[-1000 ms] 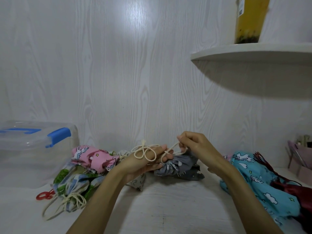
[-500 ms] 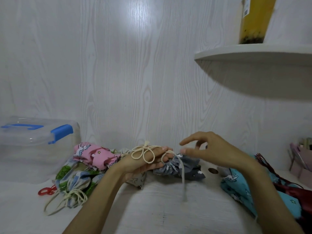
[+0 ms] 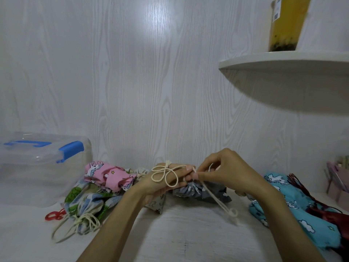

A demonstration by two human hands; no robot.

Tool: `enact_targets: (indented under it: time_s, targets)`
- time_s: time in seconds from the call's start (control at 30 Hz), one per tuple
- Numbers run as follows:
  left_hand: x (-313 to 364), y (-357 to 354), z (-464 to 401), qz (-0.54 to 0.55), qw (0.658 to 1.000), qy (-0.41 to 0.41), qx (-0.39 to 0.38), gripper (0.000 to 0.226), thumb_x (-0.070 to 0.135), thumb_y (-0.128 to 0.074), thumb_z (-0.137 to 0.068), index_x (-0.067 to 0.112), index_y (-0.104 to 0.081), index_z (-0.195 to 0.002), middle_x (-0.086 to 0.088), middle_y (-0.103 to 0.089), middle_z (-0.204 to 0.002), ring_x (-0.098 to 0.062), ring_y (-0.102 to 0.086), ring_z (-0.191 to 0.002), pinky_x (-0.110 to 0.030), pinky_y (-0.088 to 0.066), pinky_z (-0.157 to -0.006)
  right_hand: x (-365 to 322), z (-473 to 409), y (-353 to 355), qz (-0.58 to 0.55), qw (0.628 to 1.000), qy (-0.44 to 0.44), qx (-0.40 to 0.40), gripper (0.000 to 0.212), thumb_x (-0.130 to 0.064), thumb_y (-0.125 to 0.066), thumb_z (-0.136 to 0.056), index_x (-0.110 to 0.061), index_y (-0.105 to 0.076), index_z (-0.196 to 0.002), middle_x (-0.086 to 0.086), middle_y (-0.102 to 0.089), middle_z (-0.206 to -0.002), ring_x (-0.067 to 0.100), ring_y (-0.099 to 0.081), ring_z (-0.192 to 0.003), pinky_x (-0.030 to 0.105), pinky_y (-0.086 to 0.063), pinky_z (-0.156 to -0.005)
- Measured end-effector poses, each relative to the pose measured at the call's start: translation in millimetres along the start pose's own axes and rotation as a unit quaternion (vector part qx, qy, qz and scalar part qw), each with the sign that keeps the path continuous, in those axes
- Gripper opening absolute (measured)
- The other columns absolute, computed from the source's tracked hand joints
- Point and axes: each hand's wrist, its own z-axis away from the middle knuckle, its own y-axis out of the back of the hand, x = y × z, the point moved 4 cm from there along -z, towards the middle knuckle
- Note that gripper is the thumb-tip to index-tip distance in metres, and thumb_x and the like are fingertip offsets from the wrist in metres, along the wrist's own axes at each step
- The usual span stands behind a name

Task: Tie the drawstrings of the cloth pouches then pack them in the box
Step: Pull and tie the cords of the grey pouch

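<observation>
Head view: on the white desk (image 3: 188, 233), the left hand (image 3: 164, 181) grips the gathered neck of a grey pouch (image 3: 204, 192), cream drawstring (image 3: 164, 173) looped over it. The right hand (image 3: 226, 171) pinches another strand. A clear box (image 3: 37, 167) sits far left.

A white curved shelf (image 3: 283, 63) juts from the pale wood-grain wall (image 3: 132, 72) at upper right, carrying a yellow cup (image 3: 285, 23) with dark sediment at its base. Red scissors handles (image 3: 54, 215) lie on the white desk (image 3: 188, 233) at left. A pinkish holder (image 3: 338, 178) stands at the far right edge.
</observation>
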Motion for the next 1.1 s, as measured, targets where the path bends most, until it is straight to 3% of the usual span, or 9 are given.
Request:
enact_targets:
  time_s: [0.17,0.3,0.4,0.53,0.63,0.73,0.83,0.97,1.1]
  targets:
    - [3,2,4,0.014,1.0,-0.025,-0.004,0.024,0.019,-0.07,-0.072,0.01,-0.075,-0.093,-0.005,-0.073,-0.092,-0.012,-0.07,-0.086,-0.022,-0.057,-0.08,-3,1,-7,-0.022,0.998,0.017,-0.05,0.013,-0.038,-0.077,-0.071,-0.026,-0.077,-0.077,-0.004,-0.073,-0.073,0.021,-0.064,-0.071,0.033,-0.054,-0.069]
    - [5,8,2,-0.019,0.999,-0.032,-0.003,0.012,0.01,-0.073,-0.074,0.013,-0.078,-0.085,-0.004,-0.074,-0.087,-0.012,-0.07,-0.085,-0.019,-0.056,-0.076,11,-2,-10,-0.074,0.994,-0.015,-0.083,0.02,-0.03,-0.074,-0.078,-0.024,-0.068,-0.096,-0.014,-0.068,-0.083,0.011,-0.059,-0.066,0.039,-0.055,-0.075]
    - [6,12,-3,-0.113,0.992,-0.053,0.028,0.007,0.006,-0.071,-0.078,0.006,-0.076,-0.083,-0.011,-0.072,-0.081,-0.023,-0.067,-0.082,-0.029,-0.054,-0.076,16,-6,-22,-0.064,0.993,0.005,-0.097,0.015,-0.025,-0.069,-0.084,-0.026,-0.069,-0.098,-0.006,-0.066,-0.093,0.009,-0.058,-0.065,0.028,-0.051,-0.069]
    - [17,13,1,-0.228,0.962,-0.138,0.059,0.009,0.015,-0.078,-0.072,0.022,-0.079,-0.077,-0.006,-0.075,-0.076,-0.021,-0.072,-0.075,-0.037,-0.059,-0.075,20,-7,-27,-0.122,0.991,-0.007,-0.046,0.01,-0.027,-0.077,-0.075,-0.02,-0.076,-0.082,0.001,-0.071,-0.075,0.012,-0.058,-0.06,0.025,-0.046,-0.061]
    - [20,16,4,-0.228,0.945,-0.211,0.1,0.021,0.022,-0.078,-0.068,0.009,-0.078,-0.085,-0.011,-0.075,-0.077,-0.025,-0.072,-0.072,-0.035,-0.058,-0.067,25,-7,-22,-0.173,0.984,-0.029,-0.024,0.012,-0.03,-0.077,-0.074,-0.018,-0.075,-0.077,0.002,-0.067,-0.061,0.014,-0.055,-0.056,0.022,-0.041,-0.052]
    - [14,14,0,-0.224,0.94,-0.221,0.132,0.007,0.008,-0.076,-0.078,0.008,-0.077,-0.085,-0.009,-0.075,-0.077,-0.022,-0.072,-0.071,-0.029,-0.057,-0.067,26,-8,-29,-0.183,0.979,-0.053,-0.071,0.02,-0.028,-0.063,-0.088,-0.013,-0.074,-0.081,-0.001,-0.068,-0.063,0.005,-0.058,-0.058,0.013,-0.042,-0.055]
    - [12,10,-1,-0.215,0.941,-0.226,0.132,0.008,0.008,-0.075,-0.078,0.006,-0.077,-0.085,-0.01,-0.075,-0.076,-0.021,-0.072,-0.07,-0.027,-0.057,-0.066,31,-8,-34,-0.241,0.96,-0.105,-0.092,0.017,-0.022,-0.057,-0.092,-0.01,-0.068,-0.085,-0.005,-0.065,-0.063,0.004,-0.056,-0.056,0.009,-0.041,-0.051]
    - [11,9,-2,-0.224,0.938,-0.232,0.129,0.012,0.015,-0.077,-0.075,0.009,-0.078,-0.085,-0.008,-0.075,-0.08,-0.024,-0.072,-0.074,-0.034,-0.059,-0.07,37,-8,-40,-0.234,0.962,-0.089,-0.107,0.017,-0.022,-0.063,-0.088,-0.016,-0.068,-0.104,0.001,-0.069,-0.078,0.007,-0.058,-0.069,0.014,-0.046,-0.067]
    - [11,11,-1,-0.232,0.931,-0.241,0.144,0.015,0.02,-0.078,-0.071,0.012,-0.078,-0.084,-0.004,-0.075,-0.082,-0.019,-0.072,-0.076,-0.032,-0.059,-0.072,41,-12,-41,-0.271,0.957,-0.097,-0.034,0.011,-0.01,-0.064,-0.087,-0.014,-0.072,-0.093,-0.012,-0.066,-0.06,-0.003,-0.054,-0.051,0.01,-0.043,-0.055]
